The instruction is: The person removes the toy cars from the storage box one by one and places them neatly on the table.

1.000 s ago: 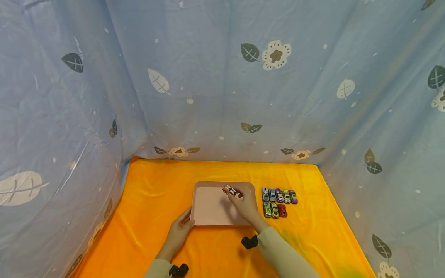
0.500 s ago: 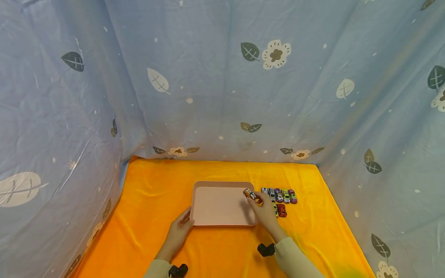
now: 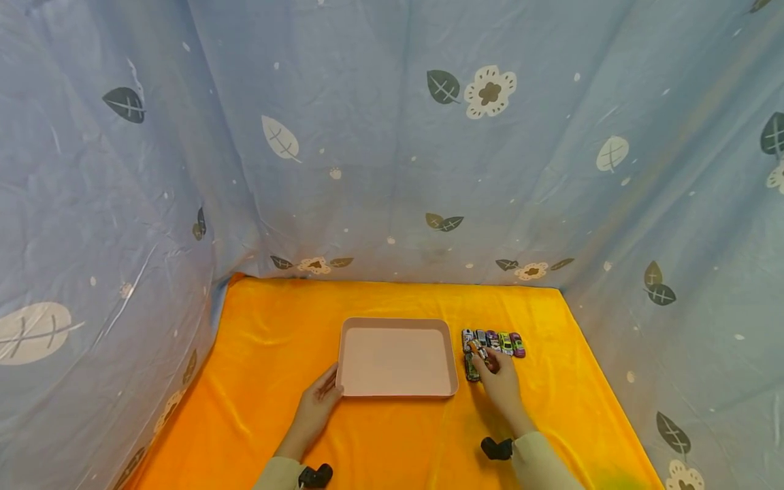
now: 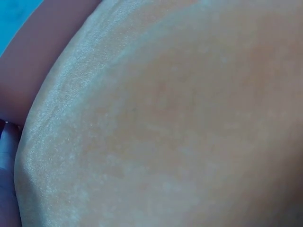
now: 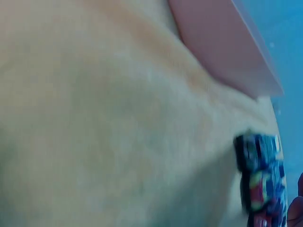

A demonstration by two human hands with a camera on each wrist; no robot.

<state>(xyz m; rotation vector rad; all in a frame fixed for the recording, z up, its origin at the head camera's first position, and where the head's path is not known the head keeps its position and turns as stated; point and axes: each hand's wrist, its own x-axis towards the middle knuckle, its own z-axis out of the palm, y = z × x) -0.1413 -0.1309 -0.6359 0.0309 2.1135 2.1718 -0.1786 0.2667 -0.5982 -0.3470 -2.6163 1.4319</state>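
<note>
In the head view my left hand point(image 3: 318, 403) touches the near left corner of a pink rectangular tray point(image 3: 398, 357), its fingers extended along the tray's left side. My right hand point(image 3: 503, 386) pinches an orange and white toy car point(image 3: 476, 349) between thumb and fingers, over the group of toy cars right of the tray. Below that hand a green toy car point(image 3: 471, 368) shows, while other cars of the near row are hidden behind the hand. In the right wrist view the parked toy cars point(image 5: 258, 152) appear blurred, with fingertips point(image 5: 296, 210) at the right edge.
A far row of several toy cars, including a yellow-green car point(image 3: 505, 343) and a purple car point(image 3: 517, 345), stands side by side. Everything lies on an orange-yellow cloth point(image 3: 392, 442). Blue patterned curtains point(image 3: 380, 184) enclose the back and both sides.
My right hand has carried the orange and white toy car rightward from above the tray to above the group of cars. My left hand stays at the tray's corner.
</note>
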